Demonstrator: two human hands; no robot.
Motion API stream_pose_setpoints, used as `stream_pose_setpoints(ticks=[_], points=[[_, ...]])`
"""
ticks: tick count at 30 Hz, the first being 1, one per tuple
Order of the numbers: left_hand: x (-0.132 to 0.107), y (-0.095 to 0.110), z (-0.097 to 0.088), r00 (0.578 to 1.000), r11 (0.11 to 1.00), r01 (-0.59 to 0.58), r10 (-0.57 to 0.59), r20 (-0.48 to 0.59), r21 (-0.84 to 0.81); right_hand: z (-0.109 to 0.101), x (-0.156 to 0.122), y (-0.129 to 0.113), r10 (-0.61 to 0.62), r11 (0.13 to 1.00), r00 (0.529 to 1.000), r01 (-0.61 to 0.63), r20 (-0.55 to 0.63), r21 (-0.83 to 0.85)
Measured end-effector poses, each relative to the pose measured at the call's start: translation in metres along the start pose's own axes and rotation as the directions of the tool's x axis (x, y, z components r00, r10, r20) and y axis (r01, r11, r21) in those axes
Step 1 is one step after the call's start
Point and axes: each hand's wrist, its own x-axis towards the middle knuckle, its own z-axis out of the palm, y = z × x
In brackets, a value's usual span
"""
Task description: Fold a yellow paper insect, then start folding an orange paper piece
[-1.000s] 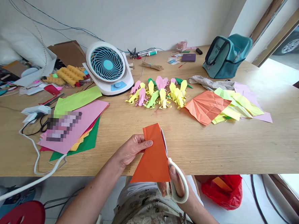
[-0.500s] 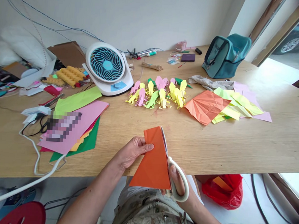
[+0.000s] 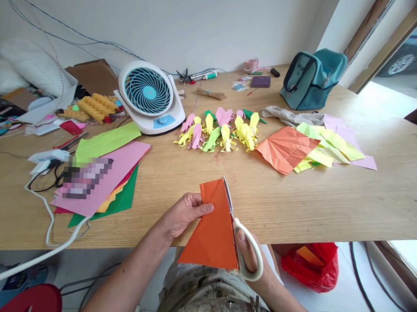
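Observation:
My left hand [image 3: 184, 214] pinches the left edge of a folded orange paper [image 3: 214, 227], held upright over the near edge of the wooden table [image 3: 332, 206]. My right hand [image 3: 247, 253] grips white-handled scissors [image 3: 245, 245]. Their blades run up along the paper's right edge, with the tip near the paper's top corner. Small cut slits show low on the orange sheet.
Several folded paper figures [image 3: 219, 130] in yellow, pink and green lie mid-table. A creased orange sheet [image 3: 287, 146] and yellow-green papers [image 3: 327, 147] lie to the right, coloured sheets [image 3: 101, 173] to the left. A fan [image 3: 148, 96] and teal bag [image 3: 310, 77] stand behind. A red bag [image 3: 311, 263] sits on the floor.
The orange paper and scissors have sunk slightly towards me, and the blades have closed up along the paper's right edge. My left hand keeps its pinch.

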Motion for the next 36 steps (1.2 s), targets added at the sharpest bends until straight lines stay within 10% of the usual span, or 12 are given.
stream_pose_setpoints(ticks=[17, 24, 31, 36], points=[[-0.003, -0.004, -0.001, 0.998, 1.0, 0.018, -0.017, 0.062, -0.014, 0.001, 0.0, 0.001, 0.13, 0.988, 0.989, -0.124, -0.066, 0.097], [0.002, 0.003, -0.007, 0.994, 1.0, -0.007, 0.006, -0.106, -0.007, -0.011, -0.003, 0.018, 0.119, 0.921, 0.991, -0.134, 0.065, 0.365], [0.015, 0.006, -0.016, 0.977, 0.998, -0.023, 0.01, -0.211, -0.057, -0.063, 0.019, -0.001, 0.082, 0.996, 0.996, -0.081, -0.025, 0.029], [0.026, 0.007, -0.014, 0.988, 0.994, -0.02, 0.002, -0.155, -0.111, -0.055, 0.035, 0.005, 0.151, 0.987, 0.985, -0.155, 0.085, 0.041]])
